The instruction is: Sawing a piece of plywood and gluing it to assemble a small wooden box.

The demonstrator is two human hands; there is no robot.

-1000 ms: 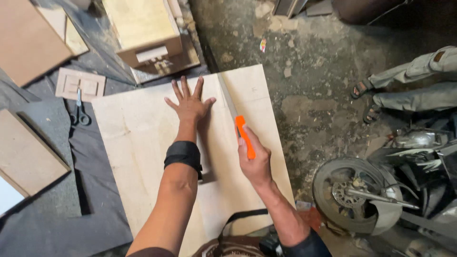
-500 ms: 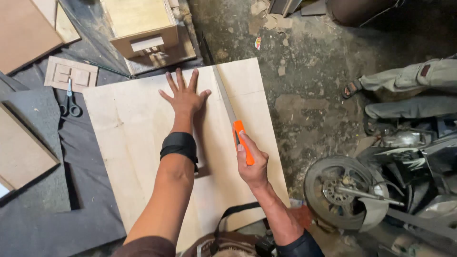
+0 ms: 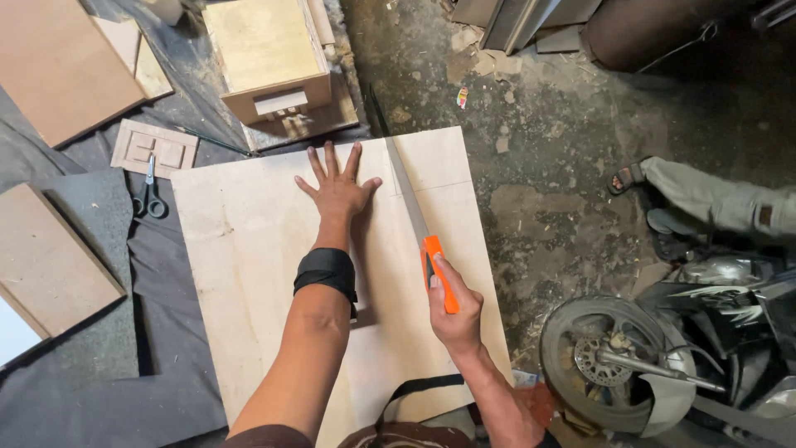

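Two hands: left hand (image 3: 336, 189) spread flat on plywood sheet (image 3: 249, 249), right hand (image 3: 452, 311) gripping orange-handled saw (image 3: 419, 228), fingers partly hidden.

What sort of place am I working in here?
Probably an informal woodworking spot on a garage or yard floor. A plywood sheet lies on rough, cracked concrete, the right hand holds an orange-handled saw, and a motorcycle is parked beside it.
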